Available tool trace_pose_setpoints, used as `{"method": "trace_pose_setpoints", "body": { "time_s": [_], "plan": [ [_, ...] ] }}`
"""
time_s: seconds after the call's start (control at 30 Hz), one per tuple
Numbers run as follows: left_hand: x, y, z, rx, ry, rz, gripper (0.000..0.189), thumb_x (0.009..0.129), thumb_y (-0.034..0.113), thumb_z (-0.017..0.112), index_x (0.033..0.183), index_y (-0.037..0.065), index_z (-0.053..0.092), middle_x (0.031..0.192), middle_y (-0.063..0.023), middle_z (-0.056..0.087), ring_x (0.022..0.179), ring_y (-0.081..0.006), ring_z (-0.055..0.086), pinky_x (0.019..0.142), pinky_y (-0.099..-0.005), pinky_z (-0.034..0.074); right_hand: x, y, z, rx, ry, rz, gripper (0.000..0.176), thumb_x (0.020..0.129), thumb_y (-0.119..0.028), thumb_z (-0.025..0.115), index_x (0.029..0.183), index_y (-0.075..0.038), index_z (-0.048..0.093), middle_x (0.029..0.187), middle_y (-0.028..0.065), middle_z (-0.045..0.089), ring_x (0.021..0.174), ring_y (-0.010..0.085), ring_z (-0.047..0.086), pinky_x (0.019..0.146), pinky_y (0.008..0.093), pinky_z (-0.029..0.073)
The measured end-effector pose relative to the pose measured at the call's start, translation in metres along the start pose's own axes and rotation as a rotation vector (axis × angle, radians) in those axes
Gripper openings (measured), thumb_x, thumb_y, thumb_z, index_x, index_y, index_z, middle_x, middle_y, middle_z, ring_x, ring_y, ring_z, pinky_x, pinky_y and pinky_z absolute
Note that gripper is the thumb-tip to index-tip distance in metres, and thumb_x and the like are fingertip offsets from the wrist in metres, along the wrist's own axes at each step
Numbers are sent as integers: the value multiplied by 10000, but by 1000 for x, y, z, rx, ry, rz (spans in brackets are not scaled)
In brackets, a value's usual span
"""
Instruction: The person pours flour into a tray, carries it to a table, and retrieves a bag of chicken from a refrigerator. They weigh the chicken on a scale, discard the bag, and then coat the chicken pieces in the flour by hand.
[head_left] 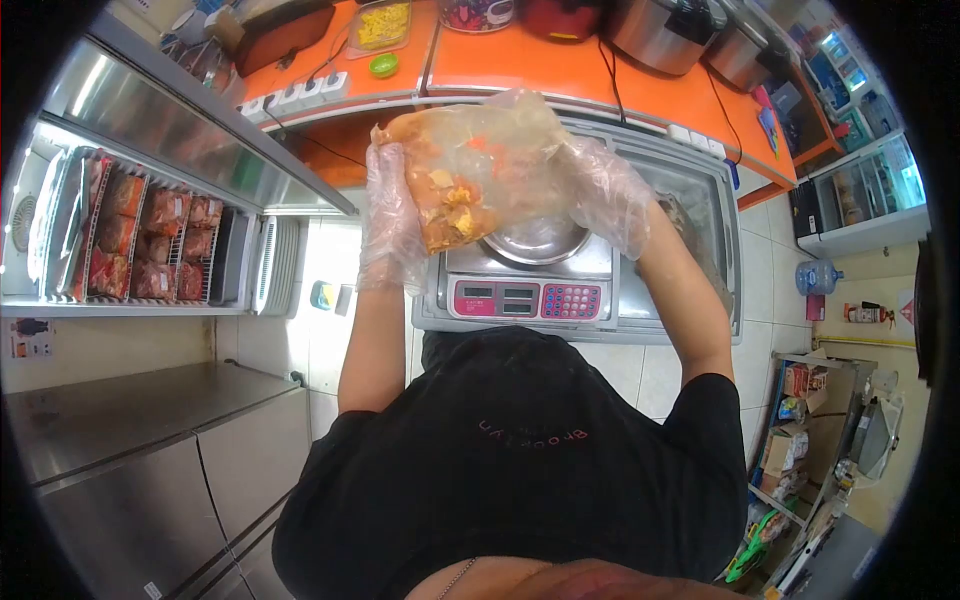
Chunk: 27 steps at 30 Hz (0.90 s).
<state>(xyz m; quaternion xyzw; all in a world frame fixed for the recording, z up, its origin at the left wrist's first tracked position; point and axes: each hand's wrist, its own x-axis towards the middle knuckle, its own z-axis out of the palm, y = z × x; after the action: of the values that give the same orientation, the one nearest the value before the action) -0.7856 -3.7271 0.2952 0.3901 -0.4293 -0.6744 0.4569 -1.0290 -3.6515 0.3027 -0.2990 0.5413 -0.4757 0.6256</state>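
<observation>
Evidently both hands are busy with one clear plastic bag of orange-yellow sauce and pale and yellow chunks [465, 190], held up in the air over a silver weighing scale with a pink-edged keypad panel [527, 300]. The left hand, in a loose transparent plastic glove [393, 195], is clamped on the bag's left edge, by the sauce-filled part. The right hand, gloved likewise [607, 192], grips the opposite end, where the plastic is clearer; its fingers are closed on the bag, though the crumpled film hides how each fingertip lies. Most of the chunks sit low in the bag, nearer the left hand.

Below the bag, a round shiny metal bowl [540, 245] rests on the scale, partly covered from view. The scale stands on a grey-framed chest with a clear top panel [735, 290]. Beyond it runs a bright orange counter [540, 75], bearing a small green bowl [383, 66], a clear tray of yellow pieces [383, 25] and a large steel cooker [660, 40]. Well to the left, a steel cabinet with its door open [190, 115] shows packed reddish plastic bags [165, 210] between white wire racks [181, 245].
</observation>
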Motion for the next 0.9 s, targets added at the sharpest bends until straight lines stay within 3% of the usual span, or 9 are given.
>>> {"method": "trace_pose_setpoints", "body": {
  "time_s": [0.07,0.1,0.17,0.2,0.27,0.4,0.5,0.6,0.9],
  "plan": [
    [-6,6,3,-3,1,-36,493,1079,450,393,1466,163,291,1309,-139,531,1119,-297,646,818,-421,635,-11,4,-3,-603,-262,-610,477,963,-269,700,1352,-29,563,1269,84,631,1127,176,622,966,310,518],
    [-8,9,5,-8,-1,-71,489,1081,443,392,1469,163,288,1319,-139,527,1128,-294,642,833,-420,631,-16,2,5,-604,-263,-609,477,963,-269,700,1352,-29,563,1269,84,631,1127,176,622,966,310,518],
    [-1,-5,-3,29,-18,-25,484,1084,440,384,1470,164,287,1325,-138,524,1141,-292,635,844,-417,628,-29,-9,25,261,-104,59,475,960,-251,697,1356,-28,561,1261,85,635,1129,186,617,987,327,503],
    [2,-10,-4,68,-35,22,479,1087,437,376,1472,165,285,1332,-137,522,1154,-290,629,855,-414,624,-37,-16,29,261,-104,59,475,960,-251,697,1356,-28,561,1261,85,635,1129,186,617,987,327,503],
    [-2,-15,1,99,-35,21,470,1090,431,369,1469,165,289,1333,-134,523,1166,-284,621,872,-414,615,-48,-26,33,-1189,-169,-370,492,943,-227,705,1360,-17,549,1280,89,624,1131,192,609,1007,331,483],
    [-5,-10,9,83,-51,-103,448,1096,418,359,1456,155,319,1333,-120,527,1185,-267,600,910,-405,590,-40,-19,27,-646,-171,-106,505,921,-178,718,1366,-18,542,1284,75,621,1134,168,598,1001,306,476],
    [3,-15,9,114,-99,13,421,1099,404,358,1428,142,385,1307,-115,544,1163,-244,598,923,-384,569,-18,-3,25,-845,-111,-179,422,916,-158,719,1296,-18,601,1239,58,642,1109,155,605,965,307,489],
    [13,-14,11,190,-120,153,399,1100,393,364,1370,120,472,1245,-110,575,1104,-220,607,922,-353,553,-4,3,35,-700,-102,-230,414,917,-154,718,1291,-18,604,1232,55,644,1105,154,605,963,308,490],
    [13,3,14,147,15,114,234,1005,228,566,1157,56,615,1059,-84,647,979,-182,626,863,-344,550,-2,33,17,-251,-81,-374,388,920,-144,713,1274,-19,612,1211,44,651,1095,149,606,955,310,493]
  ]
}}
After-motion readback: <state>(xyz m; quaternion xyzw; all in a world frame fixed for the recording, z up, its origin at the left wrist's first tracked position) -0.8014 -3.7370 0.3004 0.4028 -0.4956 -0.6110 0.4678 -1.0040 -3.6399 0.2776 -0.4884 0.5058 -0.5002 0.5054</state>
